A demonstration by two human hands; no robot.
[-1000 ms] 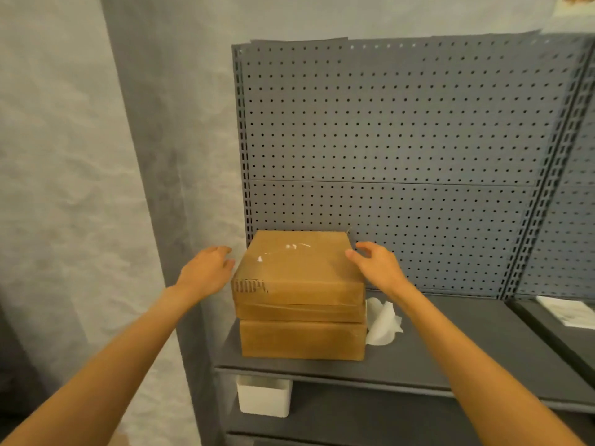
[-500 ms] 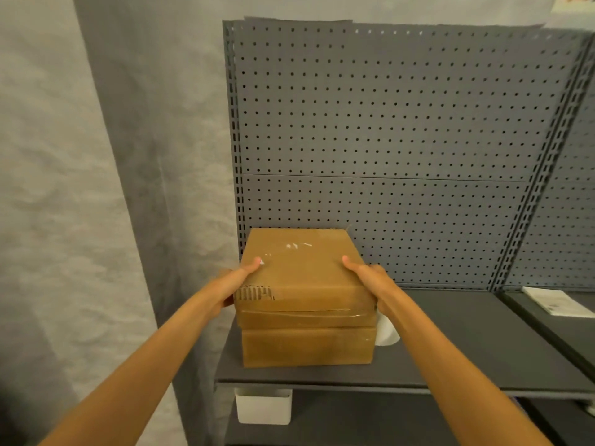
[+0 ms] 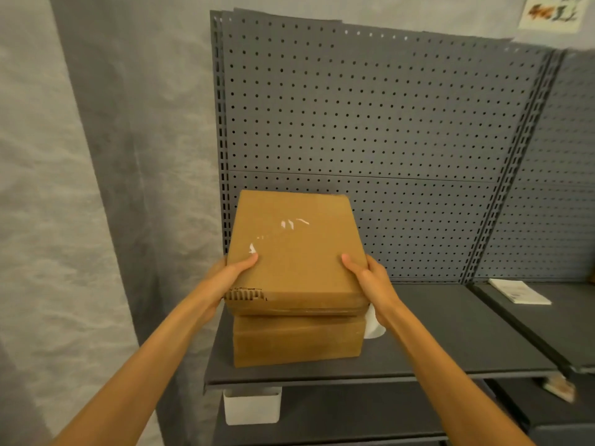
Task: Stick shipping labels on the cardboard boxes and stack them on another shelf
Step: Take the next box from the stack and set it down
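**Cardboard box held at both sides above a second box on the shelf**

Cardboard box [image 3: 296, 252], the upper of two, sits between the hands. The left hand [image 3: 225, 278] grips its left side, thumb laid over the top face near the corner, the other fingers hidden behind the side wall. The right hand [image 3: 370, 278] grips the right side the same way, thumb on top and fingers curled down out of sight. Torn corrugated edge shows at the box's near left corner, just beside the left wrist, and a few white scraps of tape or label mark the top face beyond the left thumb.

Directly beneath the hands lies the lower box [image 3: 297, 342]. The upper box overhangs it a little at the near edge; whether the two touch or the upper one is lifted clear is hard to tell from this angle. The lower box rests on a dark grey shelf [image 3: 434, 342] that runs away past the right hand.

Just under the right wrist a bit of white paper [image 3: 373, 328] peeks out beside the lower box. Behind both hands rises a grey pegboard panel [image 3: 370, 123]. Well off beyond the right hand, a white booklet [image 3: 518, 291] lies flat on the neighbouring shelf. Below the left forearm, a white bin [image 3: 251, 405] hangs under the shelf edge.
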